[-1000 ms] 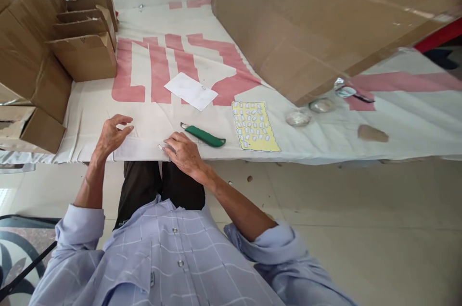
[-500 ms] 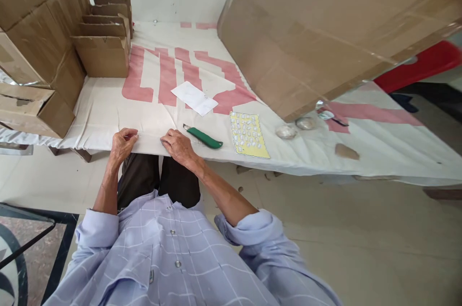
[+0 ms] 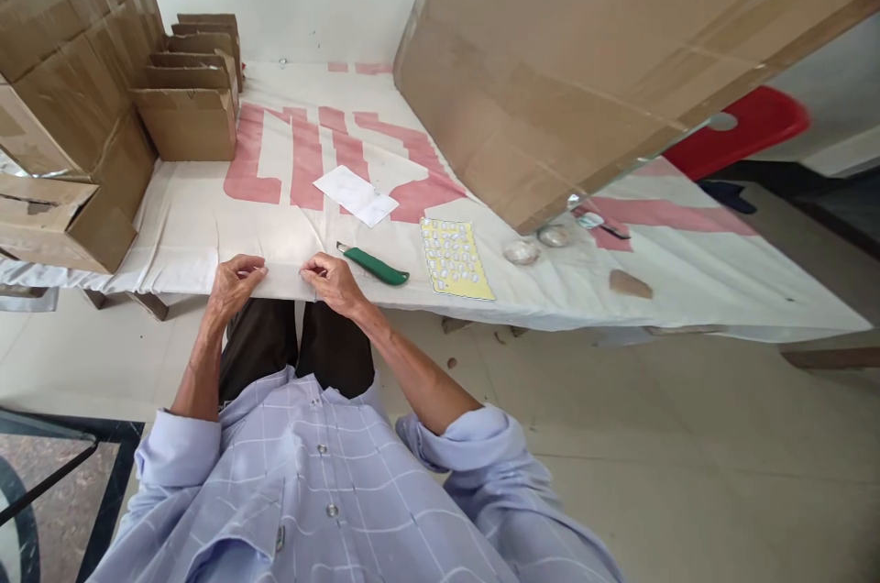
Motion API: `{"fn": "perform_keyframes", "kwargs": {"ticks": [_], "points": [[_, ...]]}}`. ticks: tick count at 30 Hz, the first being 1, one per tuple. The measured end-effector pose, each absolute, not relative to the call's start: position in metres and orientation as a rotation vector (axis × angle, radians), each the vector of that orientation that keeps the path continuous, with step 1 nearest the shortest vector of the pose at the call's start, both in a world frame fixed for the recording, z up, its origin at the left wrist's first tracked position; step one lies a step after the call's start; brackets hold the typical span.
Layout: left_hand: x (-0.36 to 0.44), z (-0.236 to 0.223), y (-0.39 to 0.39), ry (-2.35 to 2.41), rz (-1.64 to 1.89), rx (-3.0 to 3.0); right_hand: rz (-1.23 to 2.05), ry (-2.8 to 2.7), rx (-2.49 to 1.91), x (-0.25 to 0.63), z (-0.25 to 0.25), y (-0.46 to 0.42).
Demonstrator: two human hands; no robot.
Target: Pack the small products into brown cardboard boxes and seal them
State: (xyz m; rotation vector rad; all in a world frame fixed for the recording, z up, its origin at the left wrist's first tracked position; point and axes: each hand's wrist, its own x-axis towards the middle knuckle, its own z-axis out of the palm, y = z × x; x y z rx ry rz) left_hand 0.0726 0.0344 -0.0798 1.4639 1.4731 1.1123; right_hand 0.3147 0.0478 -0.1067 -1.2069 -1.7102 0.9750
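Note:
My left hand (image 3: 235,282) and my right hand (image 3: 331,279) rest at the near edge of a low table covered with a white cloth with red markings (image 3: 302,198). Both hands have their fingers curled and pinched together, a short gap between them. What they pinch is too small to make out. A green utility knife (image 3: 375,264) lies just right of my right hand. Beyond it lies a yellow sheet with several small white labels (image 3: 454,258). A white paper slip (image 3: 354,193) lies farther back.
Stacked cardboard boxes (image 3: 69,106) stand at the left, with folded small boxes (image 3: 196,97) behind. A large cardboard box (image 3: 584,60) looms at the right. Clear tape rolls (image 3: 536,244), a brown scrap (image 3: 629,284) and a red stool (image 3: 739,129) are to the right.
My left hand came down from an open, raised pose and closed into a pinch at the table edge. My right hand curled into a pinch too. The view shifted.

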Motion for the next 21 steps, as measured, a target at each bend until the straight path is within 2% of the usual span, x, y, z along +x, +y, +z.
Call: {"fn": "perform_keyframes", "kwargs": {"ticks": [5,10,21], "points": [[0.104,-0.073,0.022,1.261,0.988,1.47,1.116,-1.494,-1.093,0.314,-0.087,0.032],[0.119,-0.067,0.018,1.15,1.007,1.393,1.135,-1.445,-1.062,0.314,-0.069,0.018],[0.125,-0.057,0.012,1.039,1.039,1.301,1.139,-1.406,-1.032,0.317,-0.061,0.008]]}}
